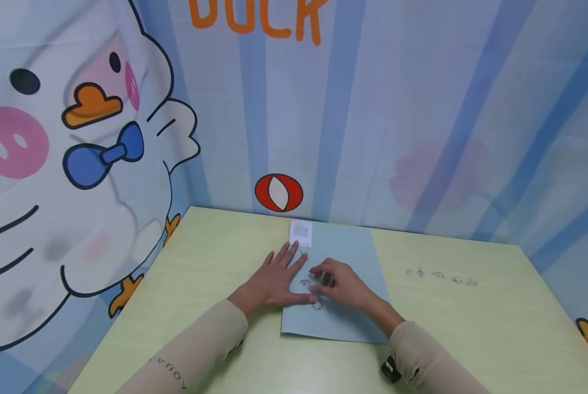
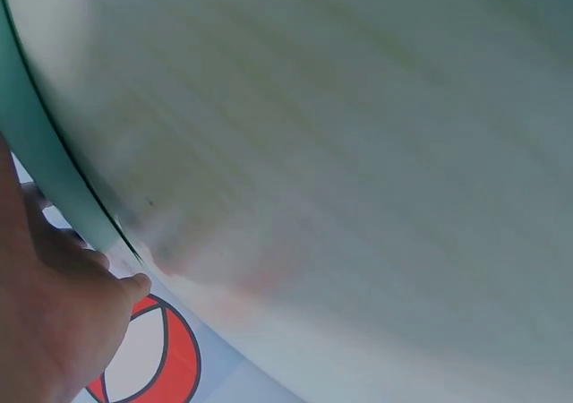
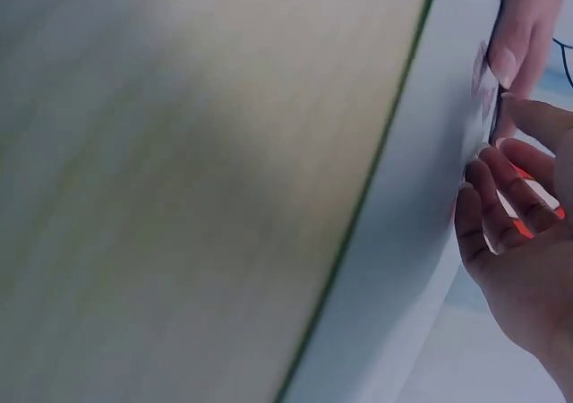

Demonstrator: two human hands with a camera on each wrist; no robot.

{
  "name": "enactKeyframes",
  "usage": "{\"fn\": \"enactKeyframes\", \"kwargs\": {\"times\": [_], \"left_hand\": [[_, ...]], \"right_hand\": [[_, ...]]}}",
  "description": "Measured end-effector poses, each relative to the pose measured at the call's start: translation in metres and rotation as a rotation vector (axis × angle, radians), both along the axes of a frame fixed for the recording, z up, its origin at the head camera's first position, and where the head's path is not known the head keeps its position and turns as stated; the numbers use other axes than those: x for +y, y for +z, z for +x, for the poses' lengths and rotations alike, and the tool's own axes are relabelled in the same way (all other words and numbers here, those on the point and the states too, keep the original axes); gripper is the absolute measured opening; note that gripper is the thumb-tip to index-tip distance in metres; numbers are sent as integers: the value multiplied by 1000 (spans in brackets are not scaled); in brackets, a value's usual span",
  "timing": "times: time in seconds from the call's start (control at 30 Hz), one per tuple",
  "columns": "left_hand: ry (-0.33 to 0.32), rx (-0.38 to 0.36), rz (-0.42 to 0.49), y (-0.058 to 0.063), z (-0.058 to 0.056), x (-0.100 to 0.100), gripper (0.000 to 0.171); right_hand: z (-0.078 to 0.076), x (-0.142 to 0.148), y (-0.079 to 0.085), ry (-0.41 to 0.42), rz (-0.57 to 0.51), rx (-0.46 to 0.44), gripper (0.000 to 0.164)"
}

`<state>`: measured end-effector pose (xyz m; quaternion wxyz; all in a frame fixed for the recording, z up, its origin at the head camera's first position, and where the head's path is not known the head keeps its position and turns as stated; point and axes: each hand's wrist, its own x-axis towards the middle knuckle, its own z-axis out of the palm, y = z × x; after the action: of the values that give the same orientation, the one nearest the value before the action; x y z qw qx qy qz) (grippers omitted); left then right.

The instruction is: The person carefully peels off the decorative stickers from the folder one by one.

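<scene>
A light blue sheet [image 1: 343, 323] lies on the table, with small pink-and-dark marks or pieces [image 1: 305, 283] near its left side. My left hand [image 1: 276, 279] rests on the sheet's left edge, fingers spread and thumb reaching toward these marks. Over the sheet, my right hand [image 1: 340, 282] has its fingers loosely bent. Its thumb is close to the marks, apart from the index fingertip; nothing is clearly seen between them. In the right wrist view the right hand [image 3: 524, 215] is near the left thumb [image 3: 508, 58]. The left wrist view shows the left hand [image 2: 63, 304] by the sheet's edge.
Several tiny pieces [image 1: 456, 280], too small to identify, lie in a row on the pale yellow table [image 1: 471, 339] to the right. A small pinkish-white card [image 1: 301, 233] is at the sheet's far left corner. A printed duck cloth [image 1: 294, 109] hangs behind the table.
</scene>
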<state>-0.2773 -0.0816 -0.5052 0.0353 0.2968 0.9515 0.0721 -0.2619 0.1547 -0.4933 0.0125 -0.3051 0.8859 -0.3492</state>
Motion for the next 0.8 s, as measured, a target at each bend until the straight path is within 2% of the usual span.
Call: {"fn": "enactKeyframes", "kwargs": {"times": [0.17,0.43,0.8], "left_hand": [[2,9,-31,-2,-1,1,111],[8,9,-50,-3,0,2,113],[6,-5,-49,-1,0,2,112]], "right_hand": [[-2,-7,-5,13,74,27,24],[-1,-16,-2,36,103,60,19],[-2,-19,-2,26,145,47,18]]}}
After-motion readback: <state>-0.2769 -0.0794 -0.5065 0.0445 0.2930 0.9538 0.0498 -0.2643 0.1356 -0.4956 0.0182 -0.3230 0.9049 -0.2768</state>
